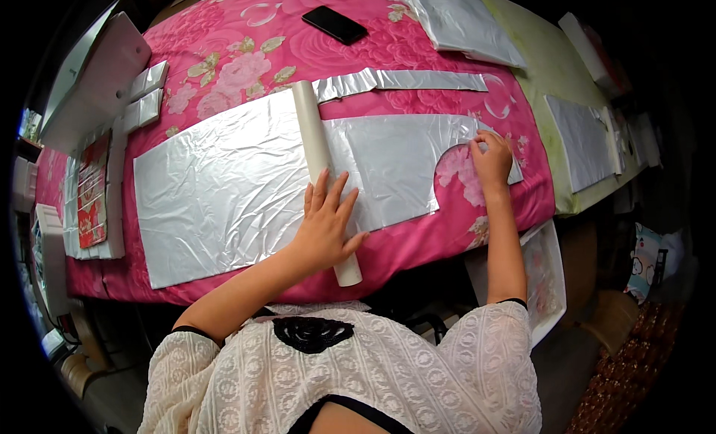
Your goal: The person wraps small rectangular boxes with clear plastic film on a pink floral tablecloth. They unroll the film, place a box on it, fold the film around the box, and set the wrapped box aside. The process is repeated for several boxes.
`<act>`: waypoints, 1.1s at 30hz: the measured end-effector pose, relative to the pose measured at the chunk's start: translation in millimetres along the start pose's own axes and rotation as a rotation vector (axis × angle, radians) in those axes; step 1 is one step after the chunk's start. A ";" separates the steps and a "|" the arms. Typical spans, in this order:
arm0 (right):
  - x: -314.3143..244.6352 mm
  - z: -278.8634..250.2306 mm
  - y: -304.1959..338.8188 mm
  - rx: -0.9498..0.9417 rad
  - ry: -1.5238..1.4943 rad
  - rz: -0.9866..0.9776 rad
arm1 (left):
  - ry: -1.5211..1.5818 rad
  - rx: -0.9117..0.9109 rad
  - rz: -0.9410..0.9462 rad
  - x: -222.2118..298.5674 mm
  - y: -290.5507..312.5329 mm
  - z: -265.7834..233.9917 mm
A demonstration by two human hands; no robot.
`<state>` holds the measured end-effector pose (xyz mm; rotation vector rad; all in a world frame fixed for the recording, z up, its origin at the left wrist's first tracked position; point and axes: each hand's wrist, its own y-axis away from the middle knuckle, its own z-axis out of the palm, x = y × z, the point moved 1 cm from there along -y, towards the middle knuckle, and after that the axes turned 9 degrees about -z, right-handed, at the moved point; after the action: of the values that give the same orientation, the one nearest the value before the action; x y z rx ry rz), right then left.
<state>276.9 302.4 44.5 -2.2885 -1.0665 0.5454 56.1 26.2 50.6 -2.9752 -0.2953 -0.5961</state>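
A wide stack of silvery plastic bags (224, 188) lies flat across the pink table, wrinkled on its left part. Its right part (391, 165) has a rounded cut-out at the right end, like the handles of a carrier bag. Across the stack rests a pale, round tube (313, 128), running from far to near. My left hand (328, 221) lies over the tube's near half with fingers spread, pressing on it and the plastic beside it. At the far right corner, by the cut-out, my right hand (492, 158) pinches the plastic between thumb and fingers.
A folded silver strip (418, 80) lies beyond the stack. Farther off are a black phone (334, 24) and more plastic bags (462, 24). Packs (93, 188) and a white box (97, 83) line the left side. Another stack (580, 143) lies on the green cloth at right.
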 end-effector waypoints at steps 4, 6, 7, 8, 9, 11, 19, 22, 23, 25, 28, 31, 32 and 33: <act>-125.2 -24.0 -9.2 -0.132 -0.636 0.192 | 0.712 -0.020 -0.009 -5.5 0.9 -16.4; -187.8 -32.1 2.6 -0.323 -0.931 0.215 | 1.444 -0.226 -0.298 -3.8 3.5 -20.2; -211.6 -39.4 7.8 -0.386 -1.011 0.137 | 1.504 -0.239 -0.409 -11.5 -1.6 -17.0; -234.9 -43.7 12.2 -0.465 -1.089 0.047 | 1.620 -0.430 -0.499 -21.1 -2.8 -28.0; -251.6 -44.1 17.0 -0.413 -1.062 -0.111 | 1.563 -0.471 -0.526 -41.8 1.6 -29.4; -272.2 -51.8 30.1 -0.388 -0.995 -0.217 | 1.492 -0.481 -0.633 -84.5 17.8 -43.1; -265.6 -51.0 83.1 -0.808 -0.298 0.229 | 1.055 -0.259 -1.029 -257.7 115.5 -110.3; -263.3 -50.8 82.6 -0.890 -0.343 0.293 | 0.766 -0.235 -1.008 -282.9 123.1 -129.1; -263.4 -52.4 81.7 -0.903 -0.350 0.290 | 0.360 -0.095 -0.883 -279.8 124.2 -135.8; -262.1 -56.2 80.5 -0.924 -0.349 0.302 | -0.173 0.184 -0.574 -257.3 107.9 -143.1; -261.0 -59.0 83.8 -0.941 -0.401 0.337 | 0.035 0.376 -0.260 -180.5 63.9 -123.6; -258.5 -58.5 86.9 -0.961 -0.418 0.332 | 0.246 0.325 0.024 -108.8 21.4 -67.2; -257.6 -58.8 87.4 -0.969 -0.434 0.336 | 0.278 0.288 0.062 -96.8 9.3 -45.8; -257.4 -59.0 87.1 -0.977 -0.449 0.338 | 0.238 0.262 0.024 -86.8 0.2 -23.7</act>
<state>204.2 34.9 67.4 -3.3482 -1.3569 0.8232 -31.2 8.1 38.5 -2.6231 -0.2919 -0.8296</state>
